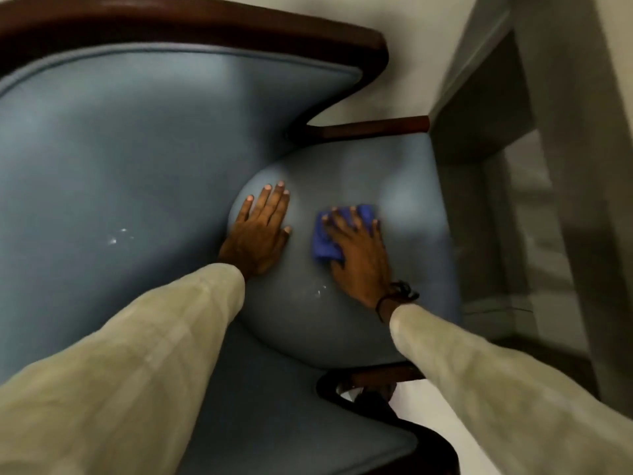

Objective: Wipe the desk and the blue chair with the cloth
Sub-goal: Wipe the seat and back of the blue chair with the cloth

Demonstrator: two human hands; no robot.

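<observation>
A: Status?
B: Right hand (359,255) flat, pressing the blue cloth (325,241) onto the blue chair (137,149) seat. Left hand (260,231) splayed, grasping nothing, probably bracing the lean.
A: Labels?
B: 0 readable. Counter not clearly in view.

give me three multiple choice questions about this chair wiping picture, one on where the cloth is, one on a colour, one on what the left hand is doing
1. Where is the cloth?
A. On the chair seat, under the right hand
B. Draped over the wooden frame
C. On the floor

2. What colour is the cloth?
A. White
B. Blue
C. Yellow

3. What is the left hand doing?
A. Gripping the cloth
B. Lying flat and empty on the upholstery
C. Raised in the air

Answers: 1 A, the right hand presses it onto the seat. 2 B, blue folds show beside the fingers. 3 B, its fingers lie spread on the seat, holding nothing.
</observation>
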